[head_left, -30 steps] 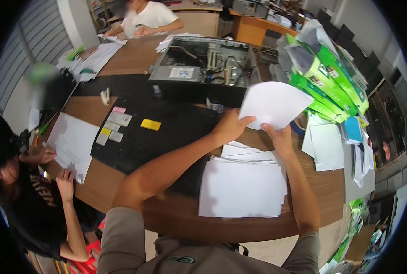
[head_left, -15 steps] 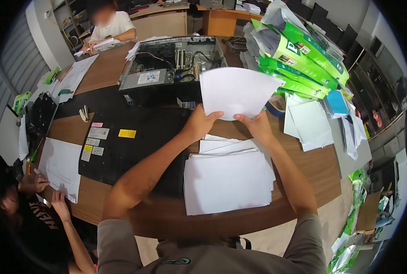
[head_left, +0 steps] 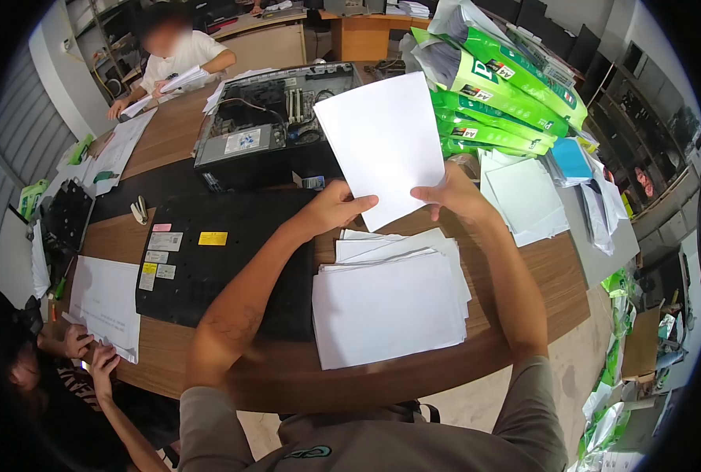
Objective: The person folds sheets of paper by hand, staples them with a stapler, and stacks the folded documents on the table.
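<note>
On the desk (head_left: 555,283), the opened computer case (head_left: 275,110) stays toward the far edge and the paper stack (head_left: 390,311) stays near the front edge. The held paper (head_left: 386,145), bowed and wide at the top half a second ago, now looks flatter and stands aslant, a lower corner pointing down just beyond the stack (how many sheets, I cannot tell). The left hand (head_left: 331,211) pinches its left side narrowly, thumb in front; the right hand (head_left: 462,193) pinches the lower right side likewise.
</note>
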The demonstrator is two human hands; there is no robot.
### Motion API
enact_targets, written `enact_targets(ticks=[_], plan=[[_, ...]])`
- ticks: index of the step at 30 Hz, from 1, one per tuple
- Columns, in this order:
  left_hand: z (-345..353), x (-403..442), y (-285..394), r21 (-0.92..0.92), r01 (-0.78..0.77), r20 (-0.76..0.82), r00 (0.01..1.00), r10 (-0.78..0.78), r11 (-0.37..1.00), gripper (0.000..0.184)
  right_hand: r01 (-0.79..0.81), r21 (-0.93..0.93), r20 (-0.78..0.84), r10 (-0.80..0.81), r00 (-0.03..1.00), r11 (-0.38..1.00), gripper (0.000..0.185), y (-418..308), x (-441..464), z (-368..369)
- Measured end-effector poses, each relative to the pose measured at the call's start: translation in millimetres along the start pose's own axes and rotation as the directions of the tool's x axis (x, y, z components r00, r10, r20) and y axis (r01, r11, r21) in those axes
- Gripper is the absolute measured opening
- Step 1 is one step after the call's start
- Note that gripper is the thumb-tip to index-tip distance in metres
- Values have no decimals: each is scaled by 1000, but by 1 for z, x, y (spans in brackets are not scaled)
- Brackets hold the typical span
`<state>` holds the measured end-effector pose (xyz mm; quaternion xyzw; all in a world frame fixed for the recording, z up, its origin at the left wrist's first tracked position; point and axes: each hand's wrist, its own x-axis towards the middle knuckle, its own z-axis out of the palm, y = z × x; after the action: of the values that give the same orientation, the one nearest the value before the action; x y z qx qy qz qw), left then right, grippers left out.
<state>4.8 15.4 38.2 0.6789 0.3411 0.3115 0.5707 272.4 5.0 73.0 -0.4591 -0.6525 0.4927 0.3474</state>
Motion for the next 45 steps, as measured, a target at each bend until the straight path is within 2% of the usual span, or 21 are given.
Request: enact_targets(ticks=[2, 5, 7, 8, 9, 10, 11, 13, 15, 16, 19, 20, 21, 23, 24, 26, 33, 35, 38, 41, 45], plan=[[-1, 3, -3, 22, 71, 107, 992, -73, 997, 31, 8, -4, -26, -8, 1000, 1000, 49, -9, -2, -5], [8, 1, 3, -138, 36, -9, 999, -37, 990, 32, -80, 3, -58, 80, 995, 997, 52, -16, -1, -8], [4, 1, 8, -135, 62, -189, 978, -88, 989, 39, 91, 556, -206, 31, 978, 826, 58, -2, 11, -17], [-3, 4, 1, -100, 100, -221, 968, -120, 990, 35, 104, 342, -218, -28, 976, 934, 67, 24, 23, -32], [-3, 3, 2, -100, 99, -226, 967, -120, 990, 35, 105, 343, -214, -31, 976, 934, 67, 37, 26, -29], [0, 3, 4, -138, 44, -277, 958, -81, 989, 36, 279, -360, -172, -357, 918, 890, 71, 46, 24, -24], [3, 3, 6, -174, -12, -328, 943, -46, 985, 36, 334, -865, 74, -563, 823, 374, 75, 54, 21, -19], [6, 5, 2, -202, -60, -345, 939, -14, 978, 36, 309, -865, 62, -528, 847, 394, 77, 64, 20, -9], [7, 7, -4, -228, -106, -361, 932, 17, 968, 36, 242, -824, 1, -424, 905, 513, 74, 63, 22, -5], [6, 8, -7, -245, -125, -355, 934, 31, 961, 35, 232, -740, -41, -386, 922, 631, 62, 56, 20, -4], [5, 9, -10, -301, -190, -361, 930, 73, 935, 35, 178, -764, -16, -294, 956, 620, 50, 43, 10, 13], [6, 9, -10, -337, -232, -367, 925, 99, 912, 35, 210, -637, -28, -295, 955, 742, 42, 42, 10, 17], [7, 8, -8, -339, -231, -371, 924, 96, 912, 35, 212, -636, -23, -292, 956, 742, 42, 39, 8, 23], [8, 7, -5, -330, -265, -430, 897, 106, 906, 36, 234, -365, -52, -271, 961, 901, 42, 30, 2, 37], [9, 6, -5, -333, -263, -432, 896, 102, 905, 36, 232, -364, -49, -267, 962, 902, 42, 31, 1, 43], [10, 6, -3, -326, -301, -461, 878, 127, 896, 37, 220, -113, -89, -230, 969, 969, 39, 33, 1, 53], [8, 6, -6, -285, -301, -484, 865, 134, 910, 35, 272, 82, -110, -263, 959, 959, 55, 32, 1, 67], [7, 7, -8, -109, -302, -539, 818, 199, 947, 32, 250, 41, -87, -245, 965, 967, 66, 35, 2, 65], [16, 7, 1, -146, -437, -608, 747, 268, 887, 29, 291, 89, -87, -284, 955, 952, 70, 32, 1, 70], [24, 6, 5, -251, -449, -607, 763, 221, 858, 27, 339, 136, -118, -325, 938, 931, 73, 38, 2, 75], [24, 8, -1, -234, -439, -587, 775, 234, 867, 28, 333, 187, -149, -309, 939, 924, 74, 39, 1, 80]])
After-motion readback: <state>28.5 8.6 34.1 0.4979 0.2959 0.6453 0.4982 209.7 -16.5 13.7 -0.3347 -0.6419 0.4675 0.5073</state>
